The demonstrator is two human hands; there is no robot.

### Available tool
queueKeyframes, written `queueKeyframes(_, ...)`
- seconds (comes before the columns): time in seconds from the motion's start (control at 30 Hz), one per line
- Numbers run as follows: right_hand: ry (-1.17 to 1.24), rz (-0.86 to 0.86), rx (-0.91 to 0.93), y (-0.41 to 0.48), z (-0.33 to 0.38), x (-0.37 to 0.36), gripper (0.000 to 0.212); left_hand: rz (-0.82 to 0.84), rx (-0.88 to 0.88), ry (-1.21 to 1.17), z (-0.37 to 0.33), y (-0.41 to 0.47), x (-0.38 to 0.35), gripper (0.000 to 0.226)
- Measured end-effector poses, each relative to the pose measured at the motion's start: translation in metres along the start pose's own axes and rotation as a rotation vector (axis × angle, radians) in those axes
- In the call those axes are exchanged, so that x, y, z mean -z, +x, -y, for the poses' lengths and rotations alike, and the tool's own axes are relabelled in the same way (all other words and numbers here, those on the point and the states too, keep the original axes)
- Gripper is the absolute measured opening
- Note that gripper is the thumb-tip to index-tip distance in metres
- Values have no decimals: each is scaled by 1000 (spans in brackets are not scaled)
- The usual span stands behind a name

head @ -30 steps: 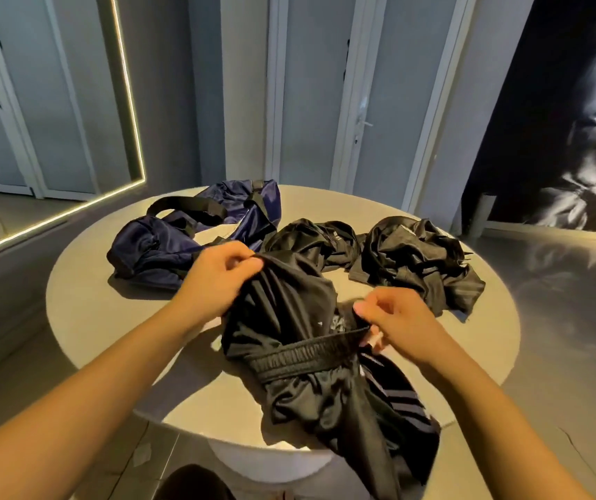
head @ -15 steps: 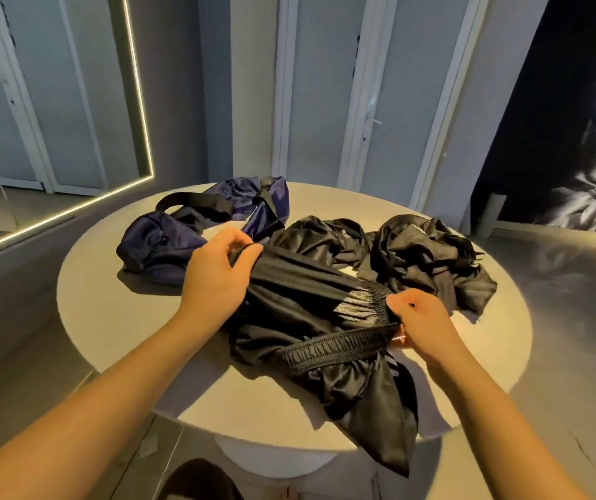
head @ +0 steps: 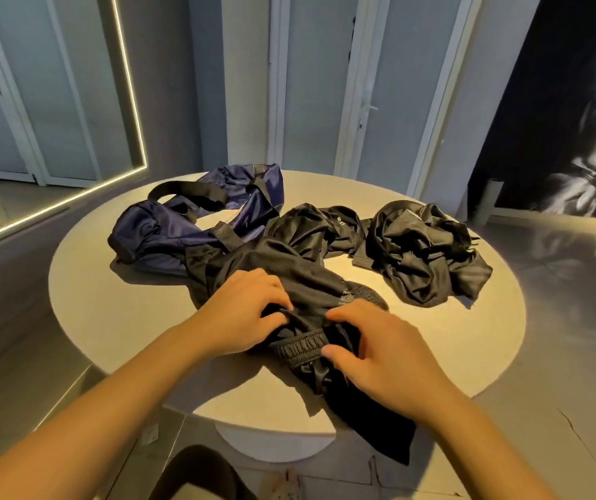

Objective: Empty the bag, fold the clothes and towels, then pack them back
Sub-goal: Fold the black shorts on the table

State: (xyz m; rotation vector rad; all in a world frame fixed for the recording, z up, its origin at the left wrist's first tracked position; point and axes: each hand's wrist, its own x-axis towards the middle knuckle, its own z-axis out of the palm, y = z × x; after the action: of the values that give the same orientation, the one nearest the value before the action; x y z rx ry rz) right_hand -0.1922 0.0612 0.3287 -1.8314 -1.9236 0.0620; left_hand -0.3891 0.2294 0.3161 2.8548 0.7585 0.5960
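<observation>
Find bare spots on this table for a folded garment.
Bare: left front of the table, between bag and left hand; right front, between right hand and crumpled pile. Crowded: the back, where bag, shorts and pile bunch together.

Left hand [head: 240, 315], right hand [head: 383, 351] closer on shorts [head: 303, 283]

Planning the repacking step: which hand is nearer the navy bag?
Left. The left hand grips the black shorts just in front of the navy bag; the right hand holds them farther right, away from it.
</observation>
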Motion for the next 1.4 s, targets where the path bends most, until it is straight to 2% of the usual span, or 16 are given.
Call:
queueKeyframes(0.07, -77, 93, 11, 5, -2, -5, 33, -13, 47, -112, 2, 3, 4, 11)
queueKeyframes(0.2, 99, 29, 40, 8, -17, 13, 8, -62, 191, -354, 0, 11, 30, 18)
queueKeyframes(0.3, 179, -20, 76, 6, -30, 45, 12, -174, 270, -467, -1, 22, 54, 15)
queueKeyframes(0.43, 197, -34, 100, -3, -58, 72, 13, -315, 354, -736, 7, 35, 86, 12)
queueKeyframes(0.53, -72, -75, 31, -2, -82, 62, 18, -292, 400, -612, 11, 44, 80, 10)
queueKeyframes(0.63, -283, 71, -73, 4, -88, 36, 13, -265, 441, -365, 14, 48, 55, 6)
queueKeyframes(0.7, -363, 97, -136, 4, -86, 20, 11, -409, 378, -186, 5, 40, 43, 21)
queueKeyframes(0.77, -226, -57, -173, 1, -77, 9, 13, -579, 188, -94, -14, 23, 36, 18)
queueKeyframes(0.83, 29, -213, -181, 3, -61, 0, 14, -506, 33, -49, -29, 7, 27, 10)
queueKeyframes(0.9, 182, -261, -194, 15, -46, -10, 15, -350, 59, 38, -29, 1, 11, 24)
queueKeyframes(0.97, 195, -238, -215, 31, -36, -20, 18, -228, 151, 145, -20, 1, -5, 44)
queueKeyframes(1.0, 157, -200, -239, 38, -32, -24, 23, -196, 199, 149, -17, 0, -10, 46)
queueKeyframes(1.07, 69, -148, -297, 47, -29, -35, 30, -197, 258, 53, -13, -2, -16, 35)
queueKeyframes(1.17, 208, -179, -328, 46, -34, -46, 30, -278, 322, -248, -6, -7, -17, 13)
queueKeyframes(1.27, 320, -226, -344, 35, -39, -50, 31, -384, 422, -669, -8, -7, -1, 15)
queueKeyframes(1.4, 399, -333, -440, 26, -48, -49, 34, -503, 581, -983, -3, -1, 16, 31)
